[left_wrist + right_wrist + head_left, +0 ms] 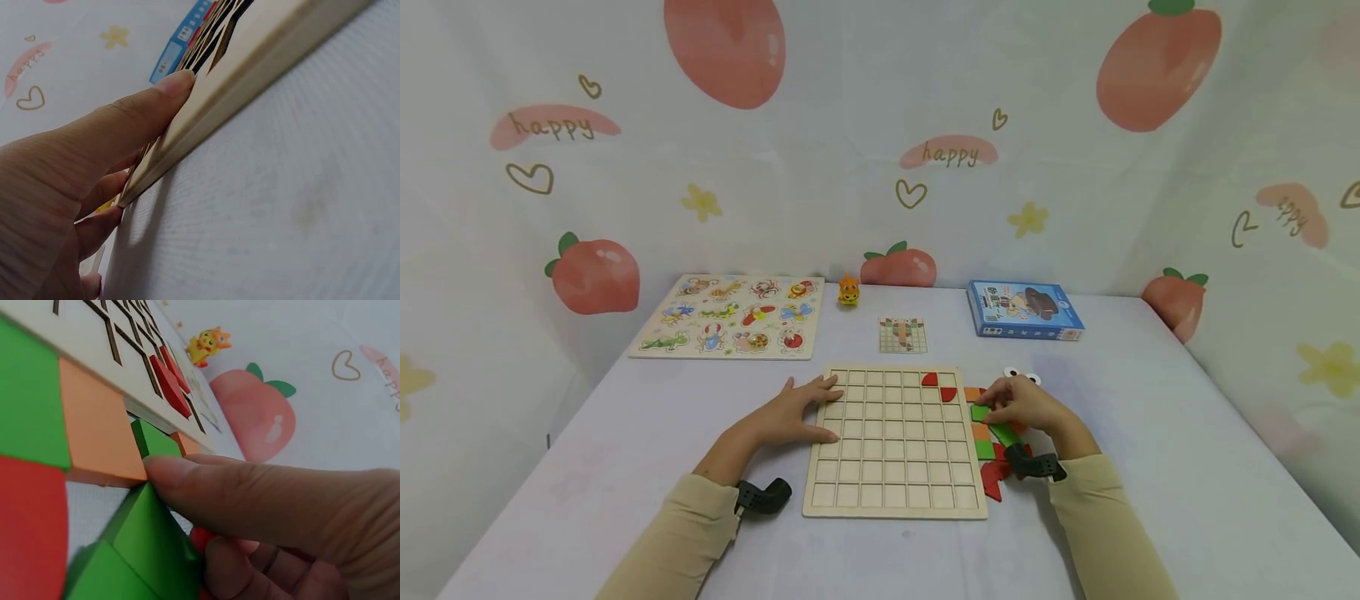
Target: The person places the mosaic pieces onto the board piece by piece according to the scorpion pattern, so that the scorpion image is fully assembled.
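A wooden grid board (880, 508) lies flat in front of the person, with two red quarter-round pieces (948, 394) in its upper right cells. The left hand (795, 414) rests on the board's left edge, fingers spread; in the left wrist view the thumb (178, 84) lies on its top face. At the right edge, the right hand (1026, 405) pinches a green block (156, 440), the thumb against its near side. Other fingers are partly hidden behind the thumb. Around it lie orange squares (981, 432), green pieces (985, 450) and red pieces (992, 475).
Behind the board are a small pattern card (902, 335), an orange-yellow toy figure (848, 291) and a blue box (1026, 310). An insect picture board (726, 317) lies at the back left. White googly-eye pieces (1011, 372) sit just beyond the right hand.
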{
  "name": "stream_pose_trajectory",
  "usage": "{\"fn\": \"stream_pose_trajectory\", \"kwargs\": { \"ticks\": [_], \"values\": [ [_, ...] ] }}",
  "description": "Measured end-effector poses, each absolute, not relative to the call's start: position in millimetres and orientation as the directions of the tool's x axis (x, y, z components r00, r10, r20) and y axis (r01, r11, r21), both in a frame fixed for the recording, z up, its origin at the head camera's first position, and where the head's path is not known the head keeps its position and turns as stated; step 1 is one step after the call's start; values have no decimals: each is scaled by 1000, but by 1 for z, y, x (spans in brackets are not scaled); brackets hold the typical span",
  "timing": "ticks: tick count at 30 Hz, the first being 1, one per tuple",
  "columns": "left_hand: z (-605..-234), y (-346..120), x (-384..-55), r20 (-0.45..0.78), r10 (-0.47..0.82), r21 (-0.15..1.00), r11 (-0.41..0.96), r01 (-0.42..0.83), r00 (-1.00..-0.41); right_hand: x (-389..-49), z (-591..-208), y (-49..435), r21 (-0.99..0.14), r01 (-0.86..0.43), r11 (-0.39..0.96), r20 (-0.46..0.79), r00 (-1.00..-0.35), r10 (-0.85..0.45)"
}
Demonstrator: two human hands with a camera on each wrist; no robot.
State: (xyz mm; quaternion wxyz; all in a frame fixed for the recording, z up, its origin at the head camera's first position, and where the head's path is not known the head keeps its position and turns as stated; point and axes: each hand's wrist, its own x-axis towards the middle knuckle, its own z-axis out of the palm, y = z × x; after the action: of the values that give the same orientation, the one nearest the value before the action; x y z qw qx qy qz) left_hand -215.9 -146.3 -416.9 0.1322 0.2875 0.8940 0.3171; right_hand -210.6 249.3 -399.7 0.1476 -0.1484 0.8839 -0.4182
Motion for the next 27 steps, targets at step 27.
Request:
{"fn": "stream_pose_trajectory", "kwargs": {
  "ticks": [27],
  "values": [
    [-415,-147,-214,-56,597,643,635,428,-801,-219,-399,237,-890,-41,453,-137,-926,-353]
  ]
}}
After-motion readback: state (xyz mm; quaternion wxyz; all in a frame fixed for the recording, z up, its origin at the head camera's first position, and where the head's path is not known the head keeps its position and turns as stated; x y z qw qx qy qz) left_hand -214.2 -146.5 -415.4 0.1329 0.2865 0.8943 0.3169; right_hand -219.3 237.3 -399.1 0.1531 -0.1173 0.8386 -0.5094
